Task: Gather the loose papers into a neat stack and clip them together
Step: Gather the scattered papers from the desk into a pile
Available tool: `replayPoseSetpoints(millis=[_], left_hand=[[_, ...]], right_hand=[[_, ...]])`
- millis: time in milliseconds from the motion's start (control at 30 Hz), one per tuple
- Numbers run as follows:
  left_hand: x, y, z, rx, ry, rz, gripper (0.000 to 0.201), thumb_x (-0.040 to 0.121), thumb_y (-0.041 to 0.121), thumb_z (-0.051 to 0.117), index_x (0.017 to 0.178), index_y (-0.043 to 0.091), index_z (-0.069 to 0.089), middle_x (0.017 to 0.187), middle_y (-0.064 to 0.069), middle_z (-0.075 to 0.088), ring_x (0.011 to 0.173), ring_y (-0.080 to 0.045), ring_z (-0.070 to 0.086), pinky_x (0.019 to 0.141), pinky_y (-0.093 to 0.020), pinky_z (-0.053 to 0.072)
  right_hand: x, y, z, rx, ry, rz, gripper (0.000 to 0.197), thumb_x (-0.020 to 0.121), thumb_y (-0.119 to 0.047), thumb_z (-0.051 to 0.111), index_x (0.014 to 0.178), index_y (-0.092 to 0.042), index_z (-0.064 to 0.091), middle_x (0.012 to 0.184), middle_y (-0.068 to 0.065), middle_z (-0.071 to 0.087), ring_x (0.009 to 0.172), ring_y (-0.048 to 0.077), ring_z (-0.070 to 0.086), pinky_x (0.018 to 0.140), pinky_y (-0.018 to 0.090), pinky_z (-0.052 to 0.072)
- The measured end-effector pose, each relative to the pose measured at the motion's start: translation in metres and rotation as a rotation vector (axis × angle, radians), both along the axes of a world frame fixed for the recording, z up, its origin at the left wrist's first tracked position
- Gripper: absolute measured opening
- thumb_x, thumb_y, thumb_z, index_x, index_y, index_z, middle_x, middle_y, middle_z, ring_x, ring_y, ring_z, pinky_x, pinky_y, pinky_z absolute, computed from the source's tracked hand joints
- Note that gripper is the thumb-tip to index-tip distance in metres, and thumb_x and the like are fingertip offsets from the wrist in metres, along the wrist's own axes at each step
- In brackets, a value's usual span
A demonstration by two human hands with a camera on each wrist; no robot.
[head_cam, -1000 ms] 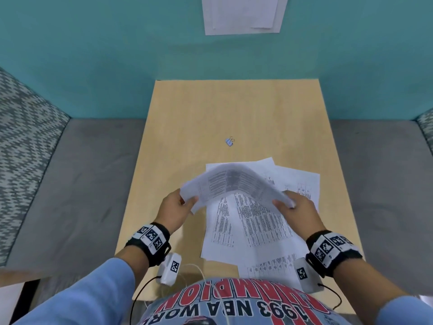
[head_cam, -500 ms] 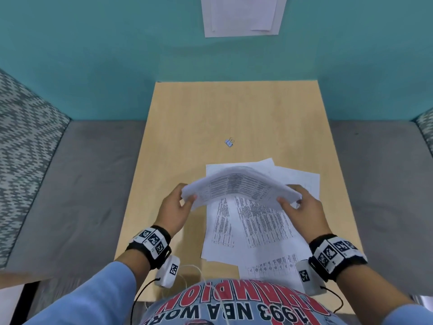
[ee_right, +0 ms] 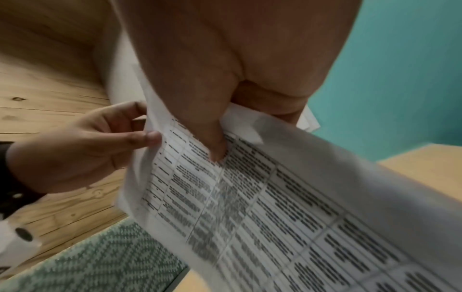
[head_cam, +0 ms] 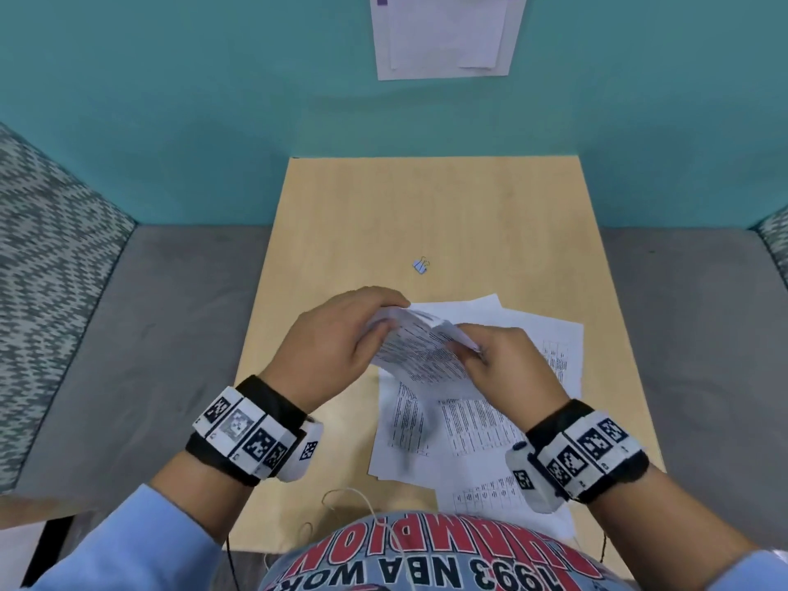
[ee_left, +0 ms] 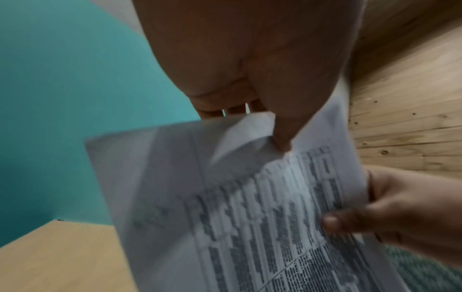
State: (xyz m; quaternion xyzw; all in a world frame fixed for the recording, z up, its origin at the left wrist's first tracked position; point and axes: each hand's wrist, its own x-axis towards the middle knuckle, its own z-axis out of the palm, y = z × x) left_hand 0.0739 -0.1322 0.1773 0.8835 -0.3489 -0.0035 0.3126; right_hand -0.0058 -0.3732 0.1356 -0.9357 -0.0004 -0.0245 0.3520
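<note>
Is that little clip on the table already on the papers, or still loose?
Loose. The clip lies alone on the table, apart from the papers.

Light blue sleeves (head_cam: 128,543) cover both forearms. Each wrist carries a black band with white blocks printed with black square code markers (head_cam: 251,432), and a small white camera unit (head_cam: 526,479) hangs at its inner side. Thin cables (head_cam: 341,501) trail toward 6 o'clock. The grey shirt (head_cam: 426,565) bears red and black lettering.
</note>
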Motion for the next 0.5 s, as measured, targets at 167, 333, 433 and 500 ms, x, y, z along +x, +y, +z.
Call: replayPoseSetpoints(millis=[167, 333, 433, 500], left_hand=[[0.008, 0.021, 0.003, -0.026, 0.244, 0.145, 0.019, 0.092, 0.039, 0.079, 0.109, 0.036, 0.071, 0.093, 0.019, 0.075, 0.087, -0.004, 0.071, 0.080, -0.036, 0.058], [-0.002, 0.018, 0.011, -0.512, 0.516, 0.184, 0.023, 0.078, 0.020, 0.085, 0.098, 0.024, 0.075, 0.097, 0.014, 0.080, 0.086, -0.004, 0.073, 0.082, -0.022, 0.061], [-0.010, 0.002, -0.006, -0.540, 0.595, 0.170, 0.030, 0.078, 0.013, 0.088, 0.105, 0.018, 0.076, 0.105, 0.008, 0.080, 0.096, -0.008, 0.074, 0.085, -0.019, 0.058], [-0.014, -0.011, -0.033, -0.458, 0.625, 0.168, 0.028, 0.083, 0.007, 0.086, 0.108, 0.016, 0.077, 0.109, 0.006, 0.081, 0.103, -0.007, 0.075, 0.090, -0.021, 0.056]], right_hand=[[-0.011, -0.015, -0.001, 0.239, 0.040, -0.152, 0.037, 0.097, -0.024, 0.071, 0.070, -0.048, 0.065, 0.055, -0.027, 0.059, 0.052, -0.005, 0.052, 0.058, 0.014, 0.040], [-0.023, -0.032, 0.002, 0.604, 0.066, -0.323, 0.028, 0.083, -0.048, 0.076, 0.078, -0.022, 0.082, 0.075, 0.007, 0.080, 0.075, 0.031, 0.077, 0.072, 0.049, 0.062], [-0.025, -0.032, 0.001, 0.664, 0.041, -0.334, 0.006, 0.089, -0.022, 0.081, 0.092, -0.027, 0.081, 0.080, -0.014, 0.080, 0.073, -0.005, 0.072, 0.072, 0.016, 0.054], [-0.026, -0.030, -0.015, 0.626, 0.086, -0.319, 0.020, 0.091, -0.015, 0.080, 0.109, -0.024, 0.078, 0.090, -0.018, 0.079, 0.081, -0.009, 0.071, 0.073, 0.009, 0.051]])
